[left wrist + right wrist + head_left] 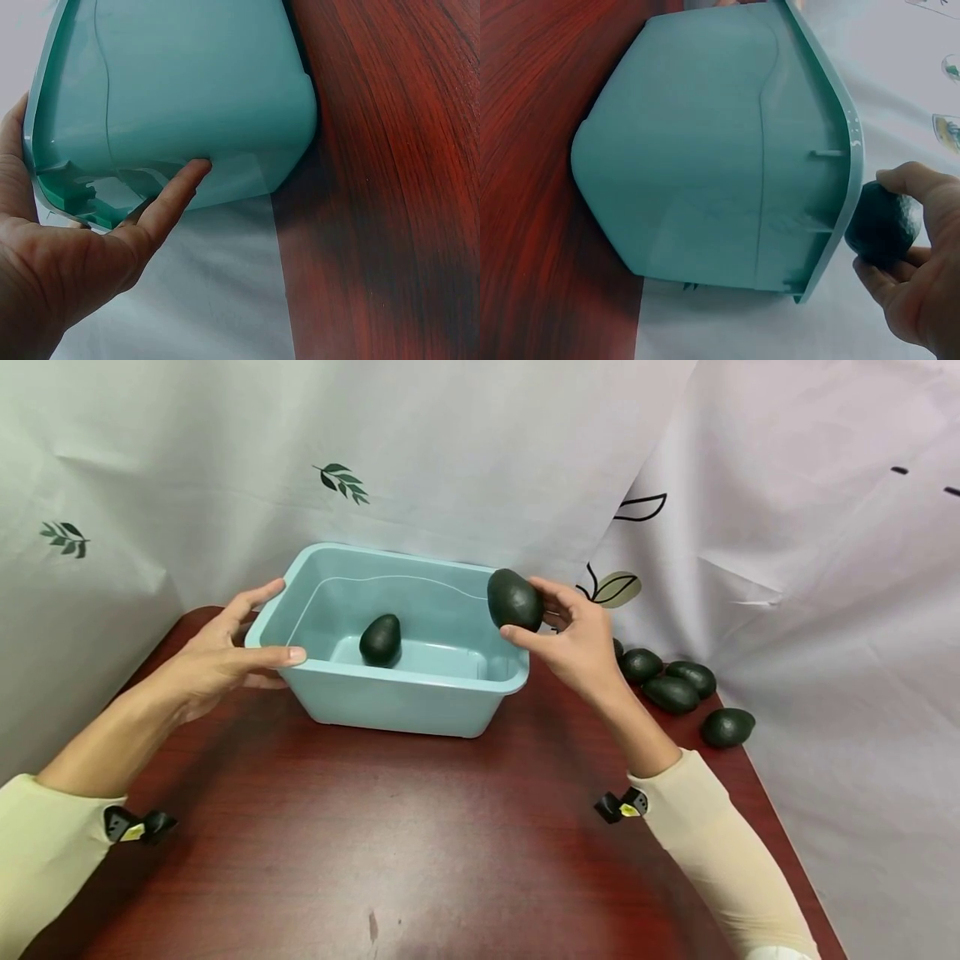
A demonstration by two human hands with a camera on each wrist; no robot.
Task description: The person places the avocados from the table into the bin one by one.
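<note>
A light blue plastic tub stands at the back of the table, with one dark green avocado lying inside on its floor. My left hand holds the tub's left end, thumb over the front rim and fingers along the side; in the left wrist view one finger presses the outer wall. Above the tub's right rim, my right hand grips a second avocado between thumb and fingers. The right wrist view shows this avocado right at the rim's edge.
Several more avocados lie in a group at the table's right edge, one a little apart and nearer. A white patterned cloth hangs behind and beside the dark red wooden table.
</note>
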